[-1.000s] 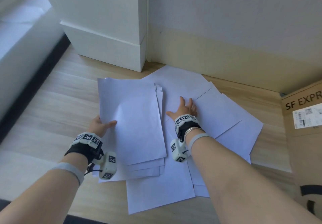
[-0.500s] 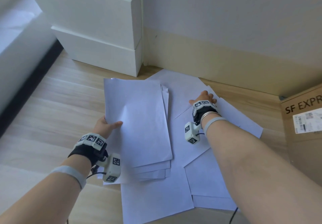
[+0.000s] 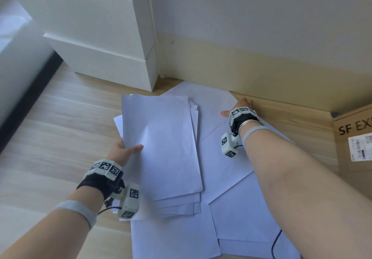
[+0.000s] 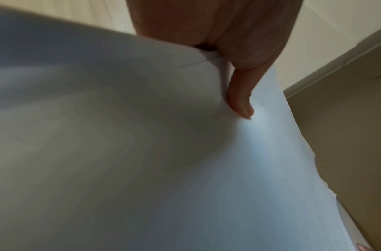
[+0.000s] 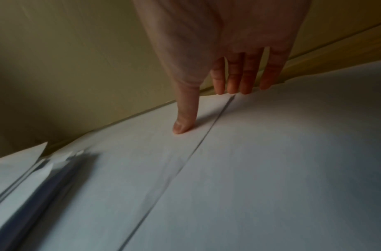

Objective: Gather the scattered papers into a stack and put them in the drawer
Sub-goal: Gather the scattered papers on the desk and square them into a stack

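Observation:
My left hand (image 3: 125, 150) pinches the left edge of a stack of white papers (image 3: 163, 148), thumb on top, fingers hidden beneath; the left wrist view shows the thumb (image 4: 239, 101) pressing the stack (image 4: 142, 161). More loose white sheets (image 3: 231, 174) lie spread on the wooden floor under and right of the stack. My right hand (image 3: 239, 106) lies flat, fingers straight, at the far edge of a loose sheet (image 3: 213, 105) near the baseboard; in the right wrist view its fingertips (image 5: 234, 88) and thumb touch the paper (image 5: 249, 169). A white drawer unit (image 3: 104, 43) stands at the back left, its drawers closed.
A cardboard box (image 3: 354, 137) with a shipping label stands at the right. The wall and beige baseboard (image 3: 251, 71) run along the back. A dark-edged ledge (image 3: 24, 81) lies at the left. Wooden floor (image 3: 60, 121) spreads left of the papers.
My right hand has slid away from me across the loose sheets to their far edge by the baseboard. My left hand keeps holding the stack, which stays about where it was.

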`<act>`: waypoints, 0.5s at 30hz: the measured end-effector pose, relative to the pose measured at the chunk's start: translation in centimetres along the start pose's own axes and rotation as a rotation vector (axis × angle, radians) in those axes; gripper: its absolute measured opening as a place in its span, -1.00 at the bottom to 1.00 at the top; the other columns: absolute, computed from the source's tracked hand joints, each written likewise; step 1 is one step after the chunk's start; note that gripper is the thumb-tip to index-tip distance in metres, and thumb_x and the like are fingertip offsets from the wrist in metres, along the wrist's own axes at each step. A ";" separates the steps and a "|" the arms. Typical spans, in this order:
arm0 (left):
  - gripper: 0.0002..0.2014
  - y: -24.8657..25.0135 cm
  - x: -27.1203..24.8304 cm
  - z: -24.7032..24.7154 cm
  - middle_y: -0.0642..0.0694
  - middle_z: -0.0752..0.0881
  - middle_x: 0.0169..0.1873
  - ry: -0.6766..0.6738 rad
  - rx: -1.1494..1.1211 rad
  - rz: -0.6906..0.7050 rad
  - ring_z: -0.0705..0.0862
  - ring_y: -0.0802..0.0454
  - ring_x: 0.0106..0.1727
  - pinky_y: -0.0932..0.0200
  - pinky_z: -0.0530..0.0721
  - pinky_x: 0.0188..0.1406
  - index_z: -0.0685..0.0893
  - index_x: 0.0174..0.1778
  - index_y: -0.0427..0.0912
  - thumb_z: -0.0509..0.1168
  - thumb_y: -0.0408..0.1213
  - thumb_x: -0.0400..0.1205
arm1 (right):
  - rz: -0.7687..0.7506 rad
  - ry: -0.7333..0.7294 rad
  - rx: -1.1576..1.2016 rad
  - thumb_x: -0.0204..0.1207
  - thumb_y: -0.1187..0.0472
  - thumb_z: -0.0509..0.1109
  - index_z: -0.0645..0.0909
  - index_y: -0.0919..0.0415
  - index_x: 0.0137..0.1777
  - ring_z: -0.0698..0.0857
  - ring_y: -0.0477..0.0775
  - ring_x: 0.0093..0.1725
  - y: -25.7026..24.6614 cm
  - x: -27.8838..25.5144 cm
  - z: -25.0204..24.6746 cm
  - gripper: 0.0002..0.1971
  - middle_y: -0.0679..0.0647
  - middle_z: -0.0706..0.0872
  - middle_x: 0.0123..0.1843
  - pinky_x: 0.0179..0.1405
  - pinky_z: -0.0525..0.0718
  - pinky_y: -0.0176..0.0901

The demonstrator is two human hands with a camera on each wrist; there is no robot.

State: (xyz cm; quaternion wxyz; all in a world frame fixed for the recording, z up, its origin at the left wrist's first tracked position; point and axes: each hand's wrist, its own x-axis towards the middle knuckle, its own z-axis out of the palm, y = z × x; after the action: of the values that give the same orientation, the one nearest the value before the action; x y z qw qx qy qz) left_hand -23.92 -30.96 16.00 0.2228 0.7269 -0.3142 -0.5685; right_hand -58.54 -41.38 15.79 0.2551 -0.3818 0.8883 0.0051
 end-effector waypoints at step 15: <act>-0.45 -0.6 0.0 0.6 -0.32 0.71 0.08 -0.021 -0.050 0.043 0.68 -0.27 0.08 -0.36 0.57 0.29 0.61 0.12 -0.17 0.45 -0.23 0.17 | -0.033 0.015 0.058 0.25 0.06 0.62 0.40 0.20 0.37 0.39 0.22 0.50 0.3 -0.8 0.3 -0.29 0.18 0.41 0.44 0.46 0.43 0.13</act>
State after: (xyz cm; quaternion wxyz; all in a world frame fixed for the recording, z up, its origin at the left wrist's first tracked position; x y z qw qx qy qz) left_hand -24.37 -30.53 15.44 0.2497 0.7084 -0.3177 -0.5787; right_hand -58.14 -40.55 15.79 0.2595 -0.3889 0.8836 -0.0276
